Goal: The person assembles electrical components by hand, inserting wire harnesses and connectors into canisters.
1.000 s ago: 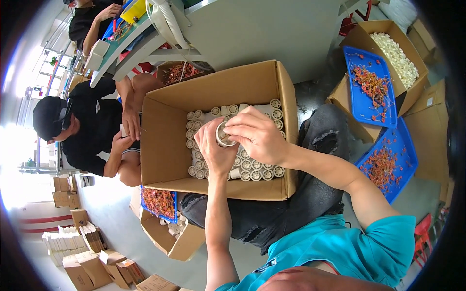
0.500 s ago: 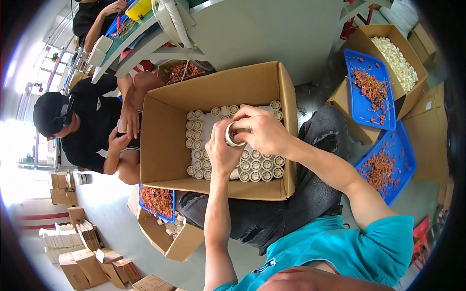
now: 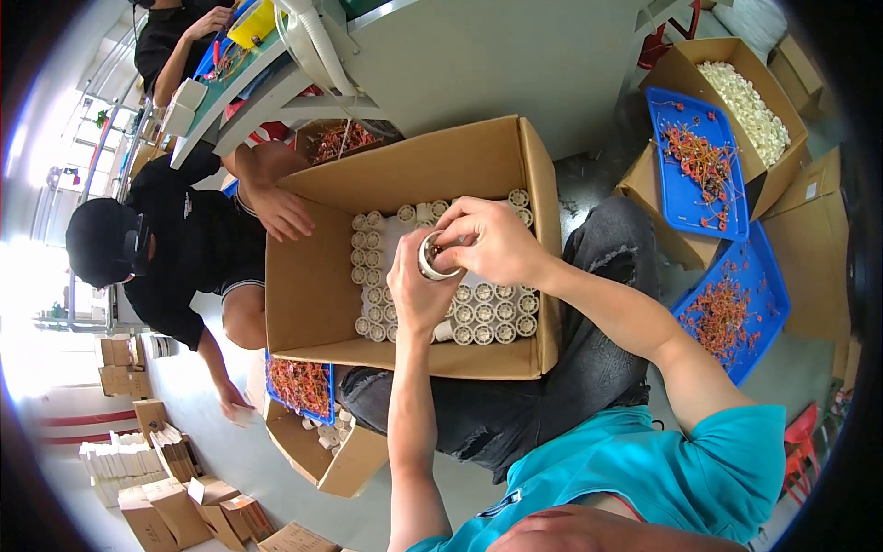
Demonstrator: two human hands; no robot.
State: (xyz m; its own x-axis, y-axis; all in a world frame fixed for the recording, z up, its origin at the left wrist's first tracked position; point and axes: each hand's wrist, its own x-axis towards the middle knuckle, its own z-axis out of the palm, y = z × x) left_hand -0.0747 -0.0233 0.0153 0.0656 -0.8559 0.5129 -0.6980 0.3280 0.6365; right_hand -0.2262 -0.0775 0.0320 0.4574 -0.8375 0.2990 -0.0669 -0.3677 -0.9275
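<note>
My left hand (image 3: 416,293) is wrapped round a white plastic cup-shaped housing (image 3: 426,264), its open end tilted up. The fingers of my right hand (image 3: 492,241) reach into the opening, bent together; whatever they pinch inside is too small and hidden to make out. Both hands are over a large open cardboard box (image 3: 405,359). Rows of round white plastic parts (image 3: 483,314) with ribbed faces stand upright in the box, along its near, left and far sides. A white sheet lies among them.
Blue trays of red-and-orange wired parts lie at the right (image 3: 676,198) and at the box's near left (image 3: 329,391). A carton of pale pieces (image 3: 750,106) stands far right. A co-worker (image 3: 198,230) in black sits at the left, one hand by the box edge. A grey bench panel (image 3: 497,74) rises behind.
My hands stay at almost the same spot with the housing. The co-worker's hands have parted: one now reaches toward the box edge, the other hangs down toward the small carton.
</note>
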